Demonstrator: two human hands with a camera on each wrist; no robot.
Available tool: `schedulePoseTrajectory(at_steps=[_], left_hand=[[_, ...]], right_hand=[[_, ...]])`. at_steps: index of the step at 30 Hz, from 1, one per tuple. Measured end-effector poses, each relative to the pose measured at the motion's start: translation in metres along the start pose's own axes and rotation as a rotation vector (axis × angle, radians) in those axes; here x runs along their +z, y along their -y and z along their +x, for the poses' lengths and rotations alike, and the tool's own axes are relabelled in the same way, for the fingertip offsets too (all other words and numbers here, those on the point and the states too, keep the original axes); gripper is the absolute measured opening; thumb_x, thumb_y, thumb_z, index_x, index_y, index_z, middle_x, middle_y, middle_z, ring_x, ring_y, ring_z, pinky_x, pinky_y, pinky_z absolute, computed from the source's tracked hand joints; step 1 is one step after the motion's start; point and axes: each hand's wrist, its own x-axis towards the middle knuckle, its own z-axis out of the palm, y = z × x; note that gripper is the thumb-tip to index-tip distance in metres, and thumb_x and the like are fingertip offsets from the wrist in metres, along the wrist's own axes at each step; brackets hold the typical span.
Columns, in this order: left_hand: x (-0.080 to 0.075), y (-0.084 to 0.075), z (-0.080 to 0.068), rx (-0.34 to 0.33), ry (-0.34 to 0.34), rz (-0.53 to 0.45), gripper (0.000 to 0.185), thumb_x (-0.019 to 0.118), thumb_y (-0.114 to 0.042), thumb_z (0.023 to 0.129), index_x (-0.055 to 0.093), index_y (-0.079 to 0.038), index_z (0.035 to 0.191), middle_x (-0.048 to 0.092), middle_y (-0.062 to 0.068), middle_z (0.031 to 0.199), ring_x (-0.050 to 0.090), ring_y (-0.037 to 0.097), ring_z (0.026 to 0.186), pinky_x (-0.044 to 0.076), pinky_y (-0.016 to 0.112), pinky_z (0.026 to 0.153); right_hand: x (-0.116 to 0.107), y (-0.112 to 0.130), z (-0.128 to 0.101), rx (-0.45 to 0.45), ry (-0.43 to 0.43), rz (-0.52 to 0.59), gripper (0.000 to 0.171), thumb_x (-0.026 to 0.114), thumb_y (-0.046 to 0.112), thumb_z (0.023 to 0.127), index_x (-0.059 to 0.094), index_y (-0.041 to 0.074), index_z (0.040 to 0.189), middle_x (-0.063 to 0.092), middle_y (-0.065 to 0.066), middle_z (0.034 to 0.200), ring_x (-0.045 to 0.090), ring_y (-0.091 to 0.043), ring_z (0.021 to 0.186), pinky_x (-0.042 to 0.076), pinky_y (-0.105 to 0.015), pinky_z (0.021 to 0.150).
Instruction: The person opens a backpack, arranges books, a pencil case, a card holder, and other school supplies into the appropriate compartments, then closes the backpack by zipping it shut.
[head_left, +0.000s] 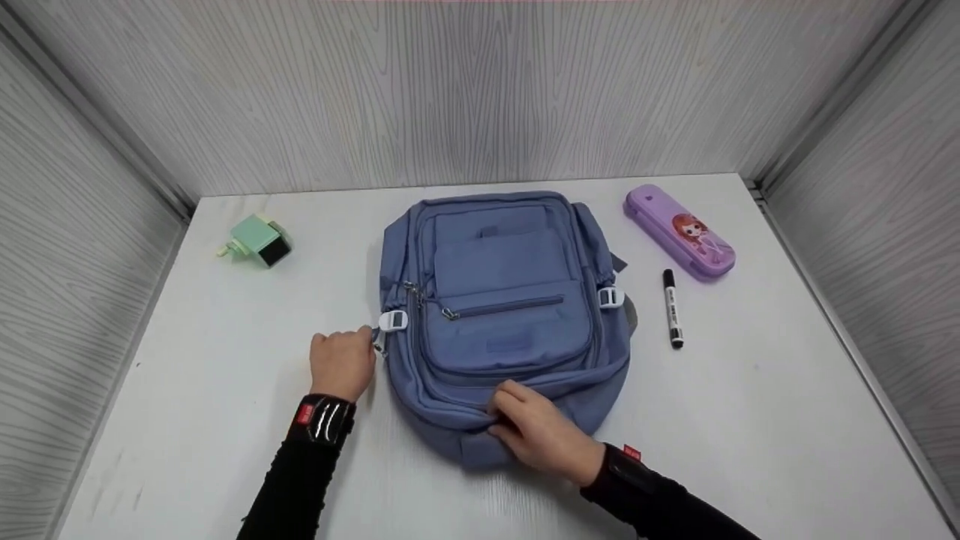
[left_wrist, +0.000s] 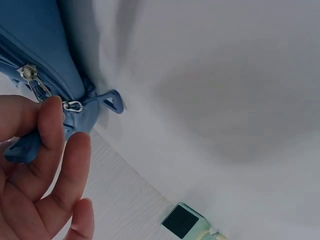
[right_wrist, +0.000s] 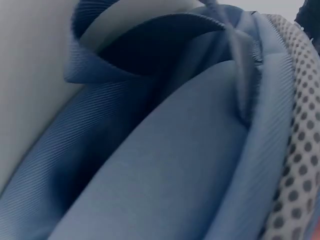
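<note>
A blue backpack lies front side up on the white table. At its left side my left hand pinches a blue zipper pull between thumb and fingers. Another zipper pull hangs free beside it. My right hand grips the fabric at the bag's near edge with fingers and thumb. Close up in the right wrist view, folds of blue fabric part around a dark gap, with dotted mesh padding alongside. The fingers of the right hand are hidden in that view.
A mint-green block-shaped object with a black face sits at the far left. Over on the right are a purple pencil case with a cartoon figure and a black-and-white marker. Grey wood-grain panels enclose the table's back and sides.
</note>
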Motion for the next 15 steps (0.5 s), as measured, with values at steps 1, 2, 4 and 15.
schedulePoseTrajectory(at_steps=[1,2,4,15], left_hand=[[0.002,0.0,0.005,-0.005,0.014,0.006,0.008,0.064,-0.004,0.084,0.061,-0.002,0.077,0.068,0.018,0.066,0.064,0.036,0.061,0.04,0.044,0.062],[0.003,0.0,0.009,-0.011,0.028,0.01,0.007,0.063,-0.004,0.084,0.062,-0.002,0.078,0.069,0.018,0.067,0.065,0.037,0.062,0.041,0.044,0.063],[0.007,0.001,0.018,-0.031,0.067,0.016,0.006,0.061,-0.004,0.085,0.062,-0.001,0.08,0.069,0.02,0.07,0.066,0.038,0.065,0.042,0.045,0.065],[0.011,0.0,0.043,-0.094,0.183,0.014,0.014,0.053,-0.003,0.088,0.066,0.001,0.091,0.072,0.025,0.086,0.069,0.042,0.08,0.048,0.054,0.08]], right_hand=[[-0.001,-0.002,-0.002,-0.018,-0.004,0.005,0.015,0.07,0.006,0.09,0.057,0.008,0.097,0.057,-0.003,0.097,0.056,-0.012,0.087,0.052,-0.027,0.077],[-0.003,-0.005,-0.004,-0.039,-0.009,0.008,0.016,0.071,0.006,0.09,0.057,0.008,0.097,0.057,-0.003,0.097,0.056,-0.012,0.087,0.052,-0.027,0.077],[-0.005,-0.009,-0.007,-0.083,-0.02,0.007,0.017,0.072,0.005,0.088,0.057,0.008,0.097,0.058,-0.003,0.097,0.057,-0.012,0.088,0.053,-0.027,0.077],[-0.009,-0.022,-0.017,-0.201,-0.043,0.031,0.018,0.071,0.003,0.088,0.057,0.009,0.097,0.057,-0.001,0.097,0.058,-0.012,0.089,0.053,-0.026,0.078]])
